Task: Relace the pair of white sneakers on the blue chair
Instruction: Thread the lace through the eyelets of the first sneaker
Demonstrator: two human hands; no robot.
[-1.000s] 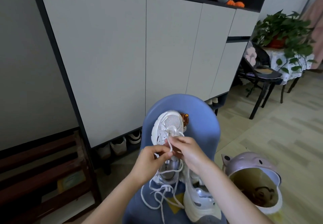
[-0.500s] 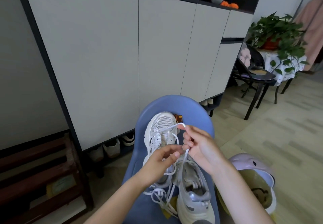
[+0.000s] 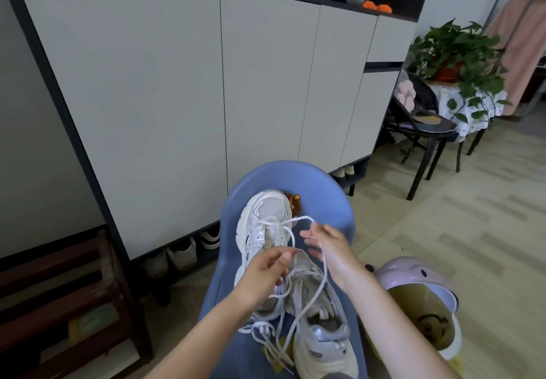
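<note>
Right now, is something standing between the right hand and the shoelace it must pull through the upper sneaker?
Nothing visible does. The right hand already holds the shoelace, drawn out from the upper sneaker. The left hand pinches another strand over it.

2 white sneakers (image 3: 267, 230) on blue chair (image 3: 336, 198)

I see white sneakers (image 3: 267, 239) with silvery trim and white laces (image 3: 298, 299) on a plain blue chair (image 3: 334, 198). The cabinet (image 3: 177, 89) is pale grey with black edging. Beside the chair, a lilac pot (image 3: 413, 275) has a yellow inside.
</note>
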